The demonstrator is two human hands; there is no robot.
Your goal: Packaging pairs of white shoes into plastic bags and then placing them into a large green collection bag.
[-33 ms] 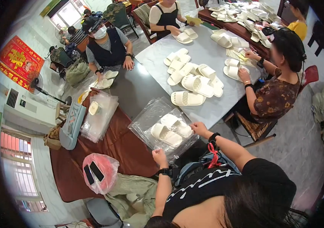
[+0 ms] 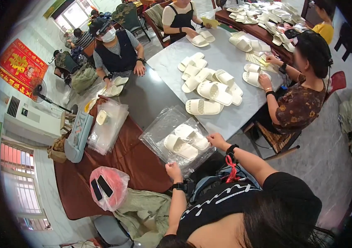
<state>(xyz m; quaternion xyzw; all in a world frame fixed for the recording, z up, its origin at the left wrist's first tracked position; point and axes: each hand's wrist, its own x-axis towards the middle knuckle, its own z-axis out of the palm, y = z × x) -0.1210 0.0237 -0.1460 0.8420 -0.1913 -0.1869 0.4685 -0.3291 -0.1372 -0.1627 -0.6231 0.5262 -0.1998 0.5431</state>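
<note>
A pair of cream slippers (image 2: pixel 181 145) lies side by side in front of me, in or on a clear plastic bag (image 2: pixel 158 138). Whether the film covers their tops is hard to make out. My left hand (image 2: pixel 173 171) is closed, pinching the bag's near edge just below the slippers. On the other side, my right hand (image 2: pixel 216 140) has its fingers closed at the bag's right corner, beside the slippers. More clear film sticks out under the pair. Just beyond it, a single cream slipper (image 2: pixel 204 107) rests at the edge of a heap of slippers (image 2: pixel 215 89).
A stack of clear bags (image 2: pixel 109 128) lies left on the brown-covered table (image 2: pixel 74 186), near a light-blue case (image 2: pixel 78 138). Two dark phones (image 2: pixel 101 188) rest on a pink wrapped bundle (image 2: pixel 120 182). Co-workers handle slippers around the grey table (image 2: pixel 163 60).
</note>
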